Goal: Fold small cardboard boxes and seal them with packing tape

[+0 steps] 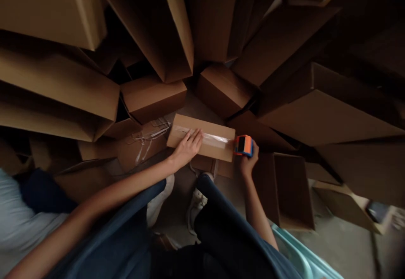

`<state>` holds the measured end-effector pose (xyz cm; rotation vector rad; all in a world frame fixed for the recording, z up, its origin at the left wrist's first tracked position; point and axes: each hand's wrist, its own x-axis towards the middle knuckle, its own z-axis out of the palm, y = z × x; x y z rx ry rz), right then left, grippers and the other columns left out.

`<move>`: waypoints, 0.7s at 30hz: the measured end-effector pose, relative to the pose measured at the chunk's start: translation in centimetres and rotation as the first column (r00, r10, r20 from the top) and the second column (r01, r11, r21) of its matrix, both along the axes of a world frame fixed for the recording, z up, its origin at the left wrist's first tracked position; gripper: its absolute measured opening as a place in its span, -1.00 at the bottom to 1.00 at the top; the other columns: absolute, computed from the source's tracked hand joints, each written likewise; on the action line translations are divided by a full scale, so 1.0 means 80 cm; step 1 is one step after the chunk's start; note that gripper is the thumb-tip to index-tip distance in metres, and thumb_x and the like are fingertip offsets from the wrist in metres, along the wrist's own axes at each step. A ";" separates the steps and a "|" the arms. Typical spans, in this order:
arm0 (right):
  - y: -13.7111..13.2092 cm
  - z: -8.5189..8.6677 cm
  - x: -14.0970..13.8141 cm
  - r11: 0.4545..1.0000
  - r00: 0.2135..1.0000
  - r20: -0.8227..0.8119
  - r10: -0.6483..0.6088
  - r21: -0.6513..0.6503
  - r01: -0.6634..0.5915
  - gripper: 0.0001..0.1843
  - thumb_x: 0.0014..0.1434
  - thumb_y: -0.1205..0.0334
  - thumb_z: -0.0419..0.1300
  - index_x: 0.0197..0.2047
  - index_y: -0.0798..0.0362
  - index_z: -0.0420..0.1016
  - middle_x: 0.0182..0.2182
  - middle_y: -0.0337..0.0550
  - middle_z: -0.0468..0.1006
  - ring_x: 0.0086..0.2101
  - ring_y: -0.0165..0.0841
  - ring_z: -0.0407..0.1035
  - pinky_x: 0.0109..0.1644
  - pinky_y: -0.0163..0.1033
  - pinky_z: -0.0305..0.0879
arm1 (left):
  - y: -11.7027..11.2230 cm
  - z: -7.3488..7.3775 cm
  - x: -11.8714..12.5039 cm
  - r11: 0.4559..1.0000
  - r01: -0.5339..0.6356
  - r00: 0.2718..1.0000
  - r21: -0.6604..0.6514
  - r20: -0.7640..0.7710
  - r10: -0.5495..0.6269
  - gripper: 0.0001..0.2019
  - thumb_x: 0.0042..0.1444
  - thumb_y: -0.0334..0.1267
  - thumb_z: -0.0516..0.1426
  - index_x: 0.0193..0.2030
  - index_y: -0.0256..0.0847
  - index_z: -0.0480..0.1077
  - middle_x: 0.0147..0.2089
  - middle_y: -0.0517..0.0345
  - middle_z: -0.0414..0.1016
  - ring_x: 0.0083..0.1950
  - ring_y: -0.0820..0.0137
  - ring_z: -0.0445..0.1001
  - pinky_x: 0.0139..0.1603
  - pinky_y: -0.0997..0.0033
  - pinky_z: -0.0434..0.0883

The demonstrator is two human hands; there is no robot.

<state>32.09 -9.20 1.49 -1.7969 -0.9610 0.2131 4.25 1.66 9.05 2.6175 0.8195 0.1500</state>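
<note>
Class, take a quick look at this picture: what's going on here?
A person's left hand is pressed flat on top of a cardboard box, over a strip of clear tape running along it. Their right hand grips an orange and blue tape dispenser at the box's end, where the tape strip reaches. Other cardboard boxes are piled all around.

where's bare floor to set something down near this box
Bare grey floor lies lower right, between the open carton and the teal plastic edge. A small floor patch shows above the taped box, between cardboard cartons. Elsewhere, those cartons crowd everything.
</note>
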 end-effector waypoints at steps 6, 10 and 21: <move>-0.001 0.005 -0.002 1.000 1.000 0.025 0.019 -0.012 -0.019 -0.39 -0.01 0.31 0.01 0.16 0.07 0.37 0.01 -0.05 0.44 0.00 -0.22 0.35 0.15 0.00 0.26 | -0.011 -0.020 0.013 0.996 -0.021 0.993 -0.090 0.111 0.031 -0.07 0.11 -0.29 0.17 0.50 -0.44 -0.27 0.51 -0.31 -0.22 0.52 0.04 -0.32 0.50 -0.05 -0.23; -0.002 0.002 -0.001 1.000 0.999 0.023 0.023 -0.004 -0.023 -0.39 -0.01 0.32 0.01 0.16 0.09 0.36 0.01 -0.04 0.43 0.00 -0.23 0.34 0.15 -0.01 0.25 | -0.001 -0.024 0.007 0.997 0.035 0.992 -0.071 0.126 -0.026 -0.13 0.11 -0.34 0.20 0.50 -0.21 -0.14 0.53 -0.07 -0.19 0.54 0.12 -0.27 0.50 -0.01 -0.31; -0.004 0.000 0.000 0.999 0.999 0.007 0.038 0.035 -0.038 -0.39 -0.01 0.36 0.02 0.16 0.05 0.36 0.01 -0.06 0.43 0.03 -0.22 0.33 0.18 -0.01 0.23 | -0.004 -0.028 0.007 0.995 0.080 0.978 -0.058 0.199 -0.067 -0.15 0.16 -0.38 0.14 0.51 -0.07 -0.21 0.53 0.08 -0.14 0.53 0.19 -0.18 0.49 -0.03 -0.33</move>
